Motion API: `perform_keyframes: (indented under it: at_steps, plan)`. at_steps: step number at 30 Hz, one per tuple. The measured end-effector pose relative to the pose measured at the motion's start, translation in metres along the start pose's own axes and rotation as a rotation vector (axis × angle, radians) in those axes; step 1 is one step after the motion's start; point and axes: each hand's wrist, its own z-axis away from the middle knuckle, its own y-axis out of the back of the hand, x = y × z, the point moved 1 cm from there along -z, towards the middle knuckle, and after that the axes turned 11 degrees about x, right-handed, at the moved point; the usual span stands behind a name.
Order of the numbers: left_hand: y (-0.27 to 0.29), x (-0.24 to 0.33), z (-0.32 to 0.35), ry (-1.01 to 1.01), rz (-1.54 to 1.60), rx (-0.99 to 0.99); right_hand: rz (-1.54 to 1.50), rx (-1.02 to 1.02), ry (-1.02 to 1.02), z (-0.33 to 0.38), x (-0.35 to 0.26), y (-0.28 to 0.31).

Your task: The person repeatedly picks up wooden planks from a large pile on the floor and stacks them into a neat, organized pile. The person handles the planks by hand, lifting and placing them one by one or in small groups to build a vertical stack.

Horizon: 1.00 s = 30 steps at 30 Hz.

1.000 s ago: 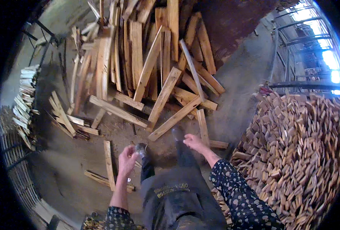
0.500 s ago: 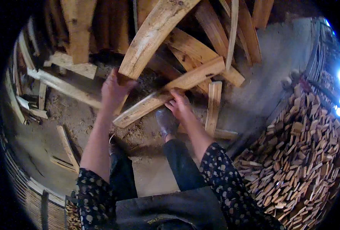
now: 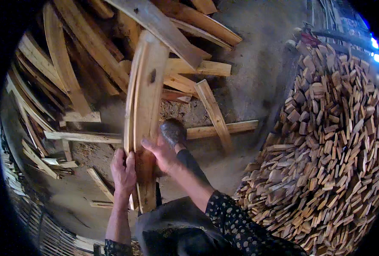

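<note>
A wide wooden board (image 3: pixel 150 100) with a dark knot points away from me, its near end reaching my apron. Along its left side lies a narrower wooden strip (image 3: pixel 130 109), pressed close to it. My left hand (image 3: pixel 123 174) is closed on the left edge of these boards, with the thumb on top. My right hand (image 3: pixel 161 154) grips the wide board from its right side, thumb across the upper face and the other fingers partly hidden. A greyish plank (image 3: pixel 159 32) slants across the far end of the boards.
Long curved boards (image 3: pixel 63 59) lean in a heap at the far left. A short plank (image 3: pixel 215 113) leans over a crosswise board (image 3: pixel 245 126). A large pile of small wood pieces (image 3: pixel 321 166) fills the right side. My shoe (image 3: pixel 173 131) stands beside the held boards.
My hands have come closer together and now hold boards lengthwise toward me. Earlier the left held a board's end while the right held a slanted plank. The view has turned.
</note>
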Motion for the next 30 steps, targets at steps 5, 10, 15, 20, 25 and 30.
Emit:
perform_keyframes:
  at_steps: [5,10,15,20,25,30]
  plan:
    - [-0.050,0.076,-0.021,0.036,0.268,-0.074,0.271,0.020,0.249,-0.032,-0.107,0.022]
    - [-0.127,0.094,-0.017,0.061,0.477,-0.428,0.449,0.196,0.319,-0.023,-0.192,0.124]
    - [-0.155,0.048,-0.035,0.269,0.264,-0.419,0.577,0.344,0.280,-0.027,-0.168,0.258]
    - [-0.254,-0.022,-0.015,0.320,0.117,-0.533,0.691,0.441,0.197,-0.059,-0.097,0.319]
    - [-0.352,-0.026,-0.012,0.463,0.482,-0.649,0.543,0.316,0.094,-0.104,-0.076,0.322]
    - [-0.371,-0.022,0.025,0.487,0.358,-0.572,0.542,0.248,0.002,-0.097,-0.060,0.341]
